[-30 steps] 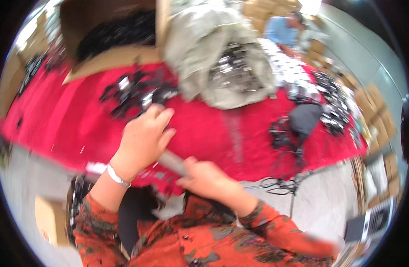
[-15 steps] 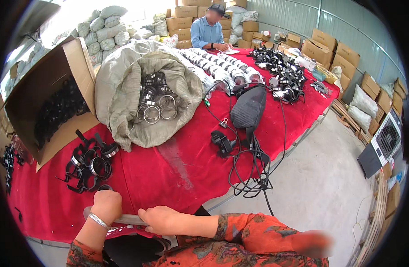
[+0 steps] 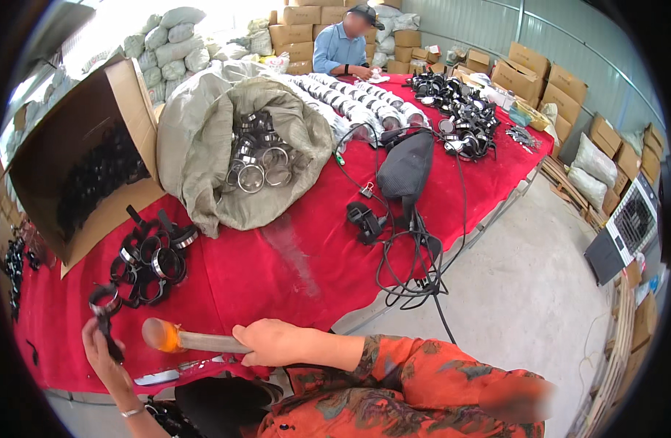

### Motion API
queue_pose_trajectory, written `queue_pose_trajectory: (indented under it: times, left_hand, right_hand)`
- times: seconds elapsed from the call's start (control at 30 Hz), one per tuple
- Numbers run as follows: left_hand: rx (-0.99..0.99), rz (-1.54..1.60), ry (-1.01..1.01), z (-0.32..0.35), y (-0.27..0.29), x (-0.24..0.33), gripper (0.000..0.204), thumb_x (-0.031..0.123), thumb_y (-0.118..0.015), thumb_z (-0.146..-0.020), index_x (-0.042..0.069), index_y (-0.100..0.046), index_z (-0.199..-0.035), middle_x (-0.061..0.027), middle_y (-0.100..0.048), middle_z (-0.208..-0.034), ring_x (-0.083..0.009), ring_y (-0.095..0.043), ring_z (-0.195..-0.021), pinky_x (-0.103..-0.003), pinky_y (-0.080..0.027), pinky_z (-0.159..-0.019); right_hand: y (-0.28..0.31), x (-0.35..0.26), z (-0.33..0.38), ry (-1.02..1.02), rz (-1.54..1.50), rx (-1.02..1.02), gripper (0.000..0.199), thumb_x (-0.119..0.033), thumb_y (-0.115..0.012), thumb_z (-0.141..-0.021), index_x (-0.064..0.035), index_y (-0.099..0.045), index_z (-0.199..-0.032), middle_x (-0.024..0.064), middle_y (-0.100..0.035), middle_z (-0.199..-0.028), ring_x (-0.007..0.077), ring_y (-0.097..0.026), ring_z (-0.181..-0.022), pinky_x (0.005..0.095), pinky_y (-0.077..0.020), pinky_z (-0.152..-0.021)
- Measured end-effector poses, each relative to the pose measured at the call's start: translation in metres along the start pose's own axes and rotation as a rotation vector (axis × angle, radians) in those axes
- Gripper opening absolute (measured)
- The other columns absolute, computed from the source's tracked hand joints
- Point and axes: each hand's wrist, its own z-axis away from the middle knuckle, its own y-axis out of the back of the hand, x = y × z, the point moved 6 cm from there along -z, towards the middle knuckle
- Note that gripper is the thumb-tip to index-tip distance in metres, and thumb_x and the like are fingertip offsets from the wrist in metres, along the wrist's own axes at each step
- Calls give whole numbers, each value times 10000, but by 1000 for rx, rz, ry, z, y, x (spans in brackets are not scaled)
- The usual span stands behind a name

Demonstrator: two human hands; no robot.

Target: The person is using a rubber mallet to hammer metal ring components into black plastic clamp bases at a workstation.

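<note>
At the near left of the table, my left hand [image 3: 110,371] is closed on the black tail of a ring [image 3: 104,300] that has a silver band. The ring end points away from me, near a pile of similar black and silver rings [image 3: 156,263] on the red cloth. My right hand [image 3: 273,343] is wrapped round the handle of a mallet [image 3: 211,342]. Its head, orange and brown, points left toward my left hand and is apart from the ring. Below the mallet, a flat pale metal piece [image 3: 158,377] lies at the table's near edge.
An open sack [image 3: 193,164] of silver rings and a tilted carton [image 3: 138,109] of black parts stand beyond the pile. A black pouch [image 3: 406,175] and tangled cables [image 3: 412,281] lie right of centre. A co-worker [image 3: 339,50] sits at the far end, near more piled parts [image 3: 463,120].
My left hand has moved left, away from the mallet head, carrying the ring; its fist has loosened to a finger grip. The mallet's head now shows. My right hand has barely moved.
</note>
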Motion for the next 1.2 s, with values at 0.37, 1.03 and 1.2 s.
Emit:
queue_pose_trajectory:
  times: [0.37, 1.03, 1.2]
  left_hand:
    - [82, -503, -22, 116, 11, -60, 228, 151, -425, -976, -40, -549, -965, -167, -595, -930, -253, -573, -772, -343, -476, -701]
    - [174, 333, 325, 149, 1, -135, 276, 298, -426, -999, 33, -497, -959, -11, -443, -679, -108, -443, -617, -248, -381, -584]
    - [94, 238, 289, 144, -13, -83, 278, 300, -480, -958, 43, -544, -874, -19, -518, -702, -132, -467, -647, -261, -397, -624]
  right_hand:
    - [-1, 2, -11, 16, -30, -35, 412, -272, -679, -805, 46, -477, -974, 267, -590, -823, 437, -591, -851, 480, -450, -728]
    - [-4, 7, -9, 58, -1, 15, 420, -303, -668, -833, 38, -449, -945, 258, -566, -734, 453, -577, -781, 486, -426, -678]
    - [-4, 6, -8, 76, 13, 22, 429, -312, -666, -831, 37, -444, -948, 261, -563, -738, 454, -571, -783, 492, -421, -683]
